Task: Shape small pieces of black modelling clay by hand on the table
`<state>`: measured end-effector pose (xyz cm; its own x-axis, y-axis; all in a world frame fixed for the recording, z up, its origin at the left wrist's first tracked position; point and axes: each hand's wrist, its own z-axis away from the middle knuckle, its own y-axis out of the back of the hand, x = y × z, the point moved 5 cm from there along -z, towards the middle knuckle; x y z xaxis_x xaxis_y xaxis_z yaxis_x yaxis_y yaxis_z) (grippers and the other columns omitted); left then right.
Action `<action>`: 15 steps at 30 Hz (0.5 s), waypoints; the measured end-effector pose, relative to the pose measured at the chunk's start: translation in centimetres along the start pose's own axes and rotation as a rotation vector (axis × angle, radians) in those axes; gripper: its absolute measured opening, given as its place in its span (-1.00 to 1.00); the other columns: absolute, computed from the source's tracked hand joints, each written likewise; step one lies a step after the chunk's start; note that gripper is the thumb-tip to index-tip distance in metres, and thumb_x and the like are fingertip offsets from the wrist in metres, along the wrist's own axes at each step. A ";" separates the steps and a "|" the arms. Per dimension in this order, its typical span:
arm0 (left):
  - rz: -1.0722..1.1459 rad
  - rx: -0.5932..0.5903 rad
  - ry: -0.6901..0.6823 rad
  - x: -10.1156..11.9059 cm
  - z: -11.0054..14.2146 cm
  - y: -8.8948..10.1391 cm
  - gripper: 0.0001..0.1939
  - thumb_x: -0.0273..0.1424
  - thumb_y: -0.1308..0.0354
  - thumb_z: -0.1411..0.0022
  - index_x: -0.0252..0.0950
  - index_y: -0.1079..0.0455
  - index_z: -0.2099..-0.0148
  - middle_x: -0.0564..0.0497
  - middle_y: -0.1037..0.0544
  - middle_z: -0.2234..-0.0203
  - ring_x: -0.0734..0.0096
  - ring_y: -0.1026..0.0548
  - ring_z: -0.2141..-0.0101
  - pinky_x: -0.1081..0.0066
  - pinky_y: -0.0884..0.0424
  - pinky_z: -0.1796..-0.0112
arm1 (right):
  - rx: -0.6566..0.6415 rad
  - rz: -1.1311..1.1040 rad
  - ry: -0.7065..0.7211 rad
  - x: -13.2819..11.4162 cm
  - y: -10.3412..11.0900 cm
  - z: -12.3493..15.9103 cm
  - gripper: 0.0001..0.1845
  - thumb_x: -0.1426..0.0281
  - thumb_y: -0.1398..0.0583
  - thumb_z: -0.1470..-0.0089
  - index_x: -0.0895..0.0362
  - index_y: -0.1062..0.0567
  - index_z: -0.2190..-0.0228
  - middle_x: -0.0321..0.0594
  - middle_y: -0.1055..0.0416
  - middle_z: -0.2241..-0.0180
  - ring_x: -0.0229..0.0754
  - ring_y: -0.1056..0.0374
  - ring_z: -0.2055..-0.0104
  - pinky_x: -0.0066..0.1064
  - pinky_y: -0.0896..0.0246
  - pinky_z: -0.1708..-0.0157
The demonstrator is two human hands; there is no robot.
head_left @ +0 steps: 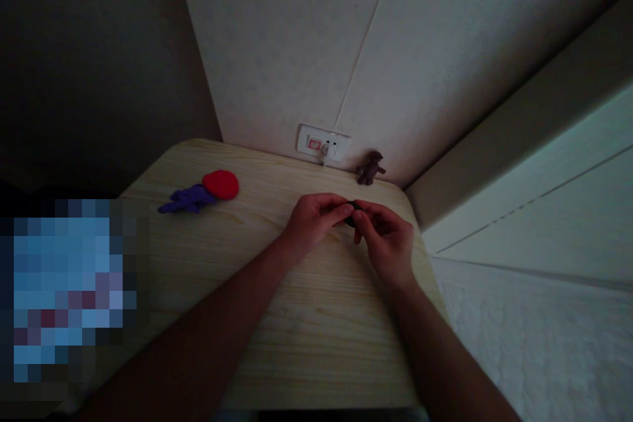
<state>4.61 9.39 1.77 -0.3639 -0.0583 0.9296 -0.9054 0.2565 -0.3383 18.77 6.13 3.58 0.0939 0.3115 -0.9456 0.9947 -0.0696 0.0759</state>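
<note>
A small dark piece of modelling clay (352, 213) is pinched between both hands above the tabletop. My left hand (318, 219) grips its left side with thumb and fingers, and my right hand (388, 237) closes on it from the right. Fingers cover much of the piece, so its full shape is hidden. Behind the right hand, a brown clay figure (370, 168) with short limbs stands near the wall. Further left lie a purple clay figure (190, 198) and a flat red clay disc (220, 184), which touch each other.
The pale wooden table (297, 343) has rounded back corners and stands against the wall. A socket panel (324, 142) with a plug in it sits just above the back edge. At right is a bed with a whitish quilted cover (544, 343). A blurred-out blue patch (64, 277) covers the lower left.
</note>
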 end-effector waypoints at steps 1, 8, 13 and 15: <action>0.001 0.000 -0.002 0.0 0.0 0.0 -0.74 -0.22 -0.41 -0.06 -0.33 -0.61 0.35 0.01 -0.58 0.51 0.47 -0.40 0.47 0.42 -0.28 0.38 | -0.005 -0.002 -0.004 0.1 0.0 0.0 -0.73 0.25 -0.37 -0.11 0.13 -0.62 0.18 -0.23 -0.61 0.42 -0.34 -0.34 0.57 -0.47 -0.29 0.59; 0.003 0.001 -0.015 0.2 0.1 0.0 -0.77 -0.24 -0.42 -0.05 -0.33 -0.60 0.38 0.02 -0.57 0.53 0.47 -0.40 0.48 0.42 -0.31 0.36 | -0.028 -0.033 -0.039 0.2 -0.1 -0.2 -0.74 0.23 -0.39 -0.07 0.11 -0.63 0.22 -0.24 -0.60 0.42 -0.34 -0.31 0.58 -0.47 -0.25 0.62; 0.030 0.023 0.005 0.1 0.0 -0.1 -0.75 -0.24 -0.41 -0.05 -0.34 -0.61 0.34 0.01 -0.59 0.51 0.48 -0.40 0.48 0.42 -0.30 0.38 | 0.033 0.051 0.055 -0.1 0.3 0.2 -0.69 0.27 -0.37 -0.11 0.08 -0.63 0.10 -0.26 -0.57 0.41 -0.34 -0.33 0.56 -0.46 -0.28 0.58; 0.050 0.039 0.018 0.0 -0.1 0.0 -0.75 -0.23 -0.41 -0.05 -0.35 -0.60 0.35 0.00 -0.58 0.52 0.49 -0.39 0.48 0.43 -0.28 0.39 | 0.034 0.180 0.127 -0.3 0.4 0.4 -0.62 0.28 -0.37 -0.12 0.06 -0.61 0.01 -0.21 -0.59 0.33 -0.28 -0.41 0.47 -0.39 -0.38 0.47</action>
<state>4.65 9.47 1.77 -0.4051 -0.0294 0.9138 -0.8942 0.2209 -0.3893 19.15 5.67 3.74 0.2766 0.4082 -0.8700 0.9596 -0.1664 0.2270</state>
